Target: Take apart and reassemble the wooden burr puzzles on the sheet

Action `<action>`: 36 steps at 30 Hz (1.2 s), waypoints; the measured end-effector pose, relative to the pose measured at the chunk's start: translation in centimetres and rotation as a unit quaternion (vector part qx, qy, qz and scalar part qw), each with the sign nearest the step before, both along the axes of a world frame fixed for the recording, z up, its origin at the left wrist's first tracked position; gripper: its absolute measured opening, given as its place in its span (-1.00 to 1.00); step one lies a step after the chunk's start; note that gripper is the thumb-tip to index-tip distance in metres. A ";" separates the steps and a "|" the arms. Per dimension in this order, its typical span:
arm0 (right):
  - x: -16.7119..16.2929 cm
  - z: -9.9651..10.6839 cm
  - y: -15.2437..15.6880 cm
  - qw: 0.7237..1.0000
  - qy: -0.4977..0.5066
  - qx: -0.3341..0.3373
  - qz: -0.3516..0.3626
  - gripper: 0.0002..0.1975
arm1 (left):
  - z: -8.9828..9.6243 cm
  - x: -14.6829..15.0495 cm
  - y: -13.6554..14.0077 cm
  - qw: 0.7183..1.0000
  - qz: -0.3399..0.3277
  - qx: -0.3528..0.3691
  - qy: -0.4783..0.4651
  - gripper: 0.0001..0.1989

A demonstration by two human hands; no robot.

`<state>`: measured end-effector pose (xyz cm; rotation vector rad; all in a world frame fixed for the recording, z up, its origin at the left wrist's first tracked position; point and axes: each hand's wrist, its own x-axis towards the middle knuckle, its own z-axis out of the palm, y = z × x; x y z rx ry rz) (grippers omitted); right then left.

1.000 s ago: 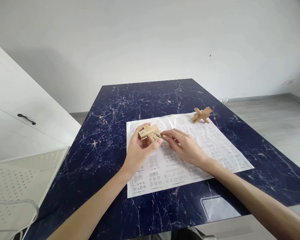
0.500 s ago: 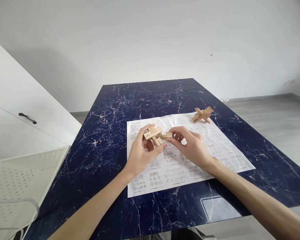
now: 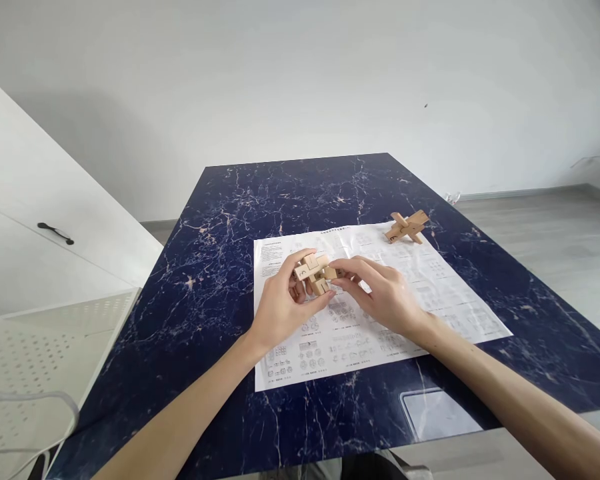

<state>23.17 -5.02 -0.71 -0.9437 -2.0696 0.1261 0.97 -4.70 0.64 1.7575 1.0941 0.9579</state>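
Over the printed sheet, my left hand (image 3: 285, 300) is closed around a wooden interlocking puzzle (image 3: 311, 268) made of several light blocks, one marked with a digit. Thumb and fingers grip it from the left and below. At its right side, my right hand (image 3: 380, 290) pinches a small wooden puzzle piece (image 3: 333, 273) between thumb and fingers. The piece's left end meets the puzzle; how deep it sits in the gap is hidden. Beyond my right hand, a second wooden puzzle (image 3: 407, 227), cross-shaped and darker, rests on the sheet's far edge.
The creased instruction sheet (image 3: 290, 367), full of small diagrams, lies on a dark blue marbled table (image 3: 215, 267). A pale rounded rectangle (image 3: 440, 413) shows at the near edge. To the left are a white perforated surface (image 3: 40, 360) with a cable and a white cabinet (image 3: 40, 180).
My right hand has brought the piece closer against the puzzle, so the gap between them has narrowed. My left hand has tilted the puzzle slightly and shifted it a little right.
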 end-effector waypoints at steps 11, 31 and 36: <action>0.1 0.1 -0.1 1.000 -0.008 0.006 0.000 -0.83 | 0.0 0.2 -0.1 0.999 -0.021 0.026 0.035 -0.36; -0.1 0.1 -0.5 0.999 -0.023 -0.005 0.046 -0.83 | -0.9 0.1 0.0 0.985 0.012 0.129 0.110 -0.37; -0.1 0.1 -0.5 0.999 -0.026 -0.002 0.048 -0.81 | -0.9 0.1 0.0 0.988 -0.003 0.122 0.092 -0.38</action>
